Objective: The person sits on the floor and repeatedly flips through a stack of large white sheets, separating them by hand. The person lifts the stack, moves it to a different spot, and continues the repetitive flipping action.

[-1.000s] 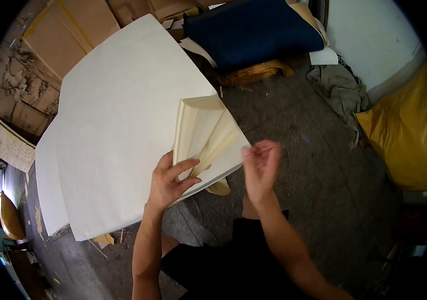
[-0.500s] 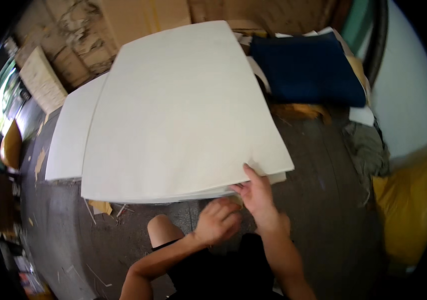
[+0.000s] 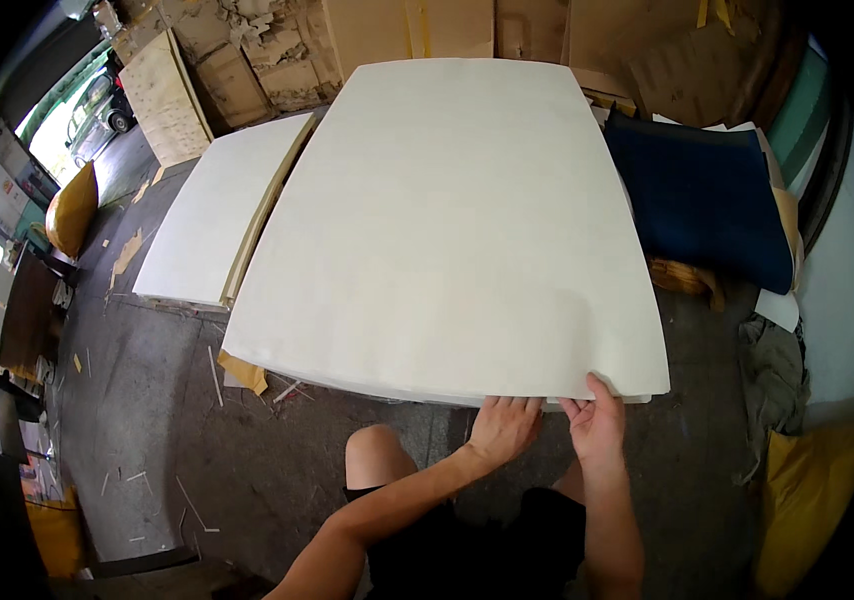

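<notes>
A stack of large white sheets, perhaps paper or thin board, fills the middle of the view. My right hand pinches the top sheet's near edge close to its right corner, thumb on top and fingers beneath. Just left of it, my left hand lies at the same edge with its back upward. Its fingertips go under the sheet and are hidden, so its grip does not show. Beneath the top sheet's near right corner, edges of lower sheets peek out.
To the left lies a lower white stack. A dark blue sheet covers a pile at the right, above a grey cloth and a yellow sack. Cardboard lines the back. Paper scraps litter the floor.
My left hand has gone from curled in front of the stack to the sheet's edge, fingers underneath. My right hand still pinches near the corner. The whole view has shifted.
</notes>
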Motion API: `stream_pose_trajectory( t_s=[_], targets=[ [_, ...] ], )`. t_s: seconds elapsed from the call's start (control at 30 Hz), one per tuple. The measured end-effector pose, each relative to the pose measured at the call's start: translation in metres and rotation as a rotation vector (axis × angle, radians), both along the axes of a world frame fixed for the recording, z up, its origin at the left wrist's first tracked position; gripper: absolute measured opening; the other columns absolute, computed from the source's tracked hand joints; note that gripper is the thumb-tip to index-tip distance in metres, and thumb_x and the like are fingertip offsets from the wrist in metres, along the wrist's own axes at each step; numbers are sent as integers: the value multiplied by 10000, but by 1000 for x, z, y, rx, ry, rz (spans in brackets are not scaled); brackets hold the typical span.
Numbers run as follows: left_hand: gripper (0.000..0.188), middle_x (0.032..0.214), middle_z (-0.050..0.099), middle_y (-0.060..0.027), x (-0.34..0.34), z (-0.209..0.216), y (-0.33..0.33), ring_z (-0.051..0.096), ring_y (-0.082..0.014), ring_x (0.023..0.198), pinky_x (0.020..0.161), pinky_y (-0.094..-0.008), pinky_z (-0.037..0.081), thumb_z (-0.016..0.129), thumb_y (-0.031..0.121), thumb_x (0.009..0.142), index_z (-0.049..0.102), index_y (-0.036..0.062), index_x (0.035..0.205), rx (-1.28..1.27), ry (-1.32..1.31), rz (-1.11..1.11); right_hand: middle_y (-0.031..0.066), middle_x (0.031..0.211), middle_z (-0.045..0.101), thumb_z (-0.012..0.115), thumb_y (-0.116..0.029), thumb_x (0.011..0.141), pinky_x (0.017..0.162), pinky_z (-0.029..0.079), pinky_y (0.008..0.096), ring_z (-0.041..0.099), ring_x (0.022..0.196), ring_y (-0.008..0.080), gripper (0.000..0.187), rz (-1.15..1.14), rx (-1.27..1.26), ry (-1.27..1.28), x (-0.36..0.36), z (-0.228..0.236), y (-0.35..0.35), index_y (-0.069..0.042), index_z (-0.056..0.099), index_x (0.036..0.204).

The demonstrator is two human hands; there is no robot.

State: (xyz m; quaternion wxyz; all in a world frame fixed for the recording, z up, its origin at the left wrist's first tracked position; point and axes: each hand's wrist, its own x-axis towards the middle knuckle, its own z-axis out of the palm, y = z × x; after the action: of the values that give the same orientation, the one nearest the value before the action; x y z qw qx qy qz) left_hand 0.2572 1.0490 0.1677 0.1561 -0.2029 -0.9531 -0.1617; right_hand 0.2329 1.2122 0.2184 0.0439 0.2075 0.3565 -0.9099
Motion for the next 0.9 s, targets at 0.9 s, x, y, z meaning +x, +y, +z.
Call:
stream_pose_trajectory(
  t_s=[0.9],
  targets=[
    [600,1457,544,-169,-88,63,0,521,-337,1325,1131,-438,397,524,534,1012,558,106,1431,366,-834,-164,121,903,696,740,-266,941,687,534,326,664,777,185,305,-213,1422,281,14,-18,131,17,630,974]
  ],
)
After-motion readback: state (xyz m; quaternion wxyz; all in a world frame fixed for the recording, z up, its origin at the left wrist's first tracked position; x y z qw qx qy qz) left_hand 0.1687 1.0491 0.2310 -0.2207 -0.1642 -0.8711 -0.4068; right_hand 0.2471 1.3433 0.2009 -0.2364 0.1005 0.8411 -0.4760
